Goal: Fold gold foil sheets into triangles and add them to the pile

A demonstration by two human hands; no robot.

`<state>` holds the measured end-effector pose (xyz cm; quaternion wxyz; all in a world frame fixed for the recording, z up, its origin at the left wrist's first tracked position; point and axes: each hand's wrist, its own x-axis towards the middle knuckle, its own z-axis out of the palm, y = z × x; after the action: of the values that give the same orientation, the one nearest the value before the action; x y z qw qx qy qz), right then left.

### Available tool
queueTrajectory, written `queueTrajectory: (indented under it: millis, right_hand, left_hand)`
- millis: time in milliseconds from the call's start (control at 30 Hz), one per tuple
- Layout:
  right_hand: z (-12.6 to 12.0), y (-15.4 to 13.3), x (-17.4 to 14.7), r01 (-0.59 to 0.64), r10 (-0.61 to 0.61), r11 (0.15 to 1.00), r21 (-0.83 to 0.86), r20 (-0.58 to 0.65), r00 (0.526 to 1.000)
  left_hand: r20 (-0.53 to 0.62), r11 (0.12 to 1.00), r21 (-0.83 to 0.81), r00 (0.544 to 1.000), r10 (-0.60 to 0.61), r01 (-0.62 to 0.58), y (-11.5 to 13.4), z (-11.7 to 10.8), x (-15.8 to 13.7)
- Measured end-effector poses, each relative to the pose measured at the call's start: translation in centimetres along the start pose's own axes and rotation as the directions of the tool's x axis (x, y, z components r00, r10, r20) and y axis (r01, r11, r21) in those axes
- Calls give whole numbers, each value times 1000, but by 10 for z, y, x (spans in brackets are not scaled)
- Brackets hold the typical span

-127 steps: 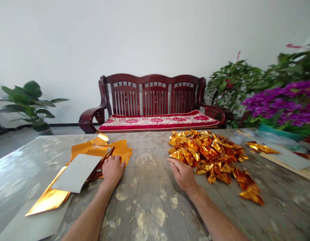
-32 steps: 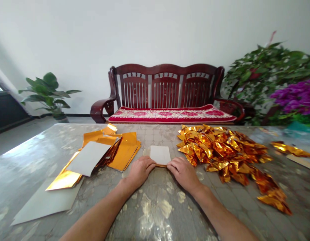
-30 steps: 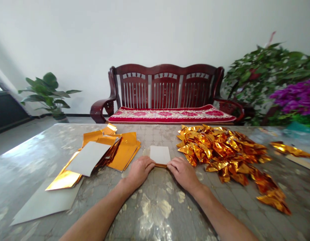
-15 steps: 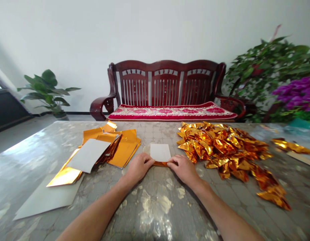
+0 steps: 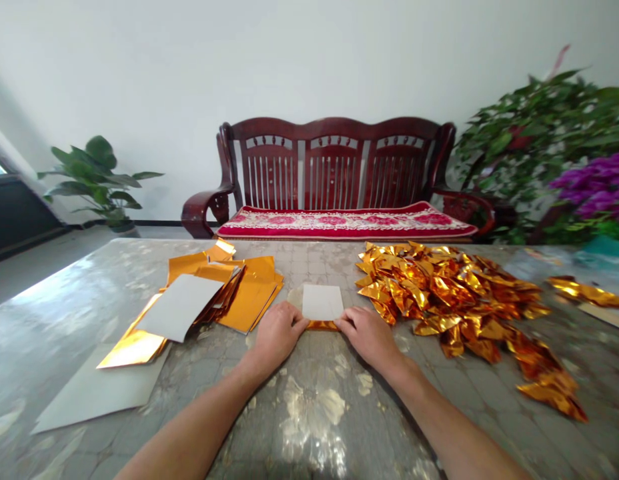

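A small sheet of gold foil paper (image 5: 322,301) lies white side up on the table, its near edge folded over into a gold strip. My left hand (image 5: 280,328) pinches the left end of that fold between thumb and fingers. At the right end, my right hand (image 5: 367,333) grips the same fold in a like pinch. To the left is a loose stack of gold foil sheets (image 5: 249,297), some turned white side up. A heap of folded gold foil pieces (image 5: 439,287) lies to the right of my right hand.
The patterned table (image 5: 309,427) has a pale flat sheet (image 5: 99,393) at its left. Clear plastic wrapping (image 5: 539,261) and another folded foil piece (image 5: 584,291) lie far right. Beyond stand a wooden bench (image 5: 332,167) and potted plants (image 5: 102,180).
Both hands stay at the ends of the fold with almost no movement. The whole view has shifted slightly.
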<state>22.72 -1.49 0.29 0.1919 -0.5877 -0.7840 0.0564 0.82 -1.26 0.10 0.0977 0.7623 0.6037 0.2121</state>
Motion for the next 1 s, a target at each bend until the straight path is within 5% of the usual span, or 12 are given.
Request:
queueTrajectory:
  millis: [267,1000]
  right_hand:
    - [2,0,1,30,-34,990,-139,-31,999]
    - [7,-1,0,58,-77,974,-218,-79,994]
  left_hand:
    - [4,980,194,999,40,-40,5,-2,-1]
    - [-8,933,353,997,79,-71,10,0,0]
